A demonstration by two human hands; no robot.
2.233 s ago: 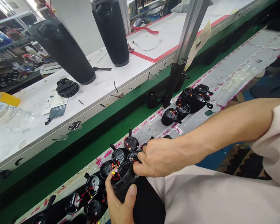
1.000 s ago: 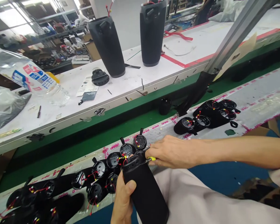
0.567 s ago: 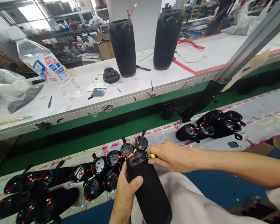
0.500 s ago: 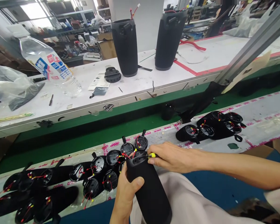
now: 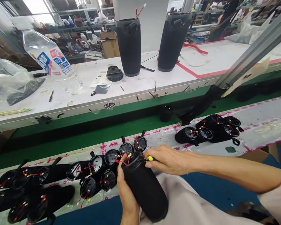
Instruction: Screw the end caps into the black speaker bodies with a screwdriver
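A black fabric-covered cylinder (image 5: 146, 190) lies tilted over the lap, its open end up and red wires at the rim. My left hand (image 5: 128, 195) is wrapped round its left side. At the rim's right side, my right hand (image 5: 167, 159) is closed on a thin tool with a yellow part (image 5: 150, 158); the tool's tip meets the rim, where its exact contact is too small to tell. Just beyond the rim lie similar black cylinders (image 5: 111, 157) with wired open ends.
More cylinders lie on the lower ledge at left (image 5: 21, 181) and right (image 5: 215, 128). On the white shelf (image 5: 84, 97) stand two upright cylinders (image 5: 131, 47), a plastic bottle (image 5: 51, 59), a black cap (image 5: 114, 73) and a plastic bag (image 5: 11, 78). A metal post (image 5: 255, 47) slants at right.
The held cylinder has turned, so its open end shows more and its side holes no longer show. My left thumb has left its front face. Both hands have shifted slightly left.
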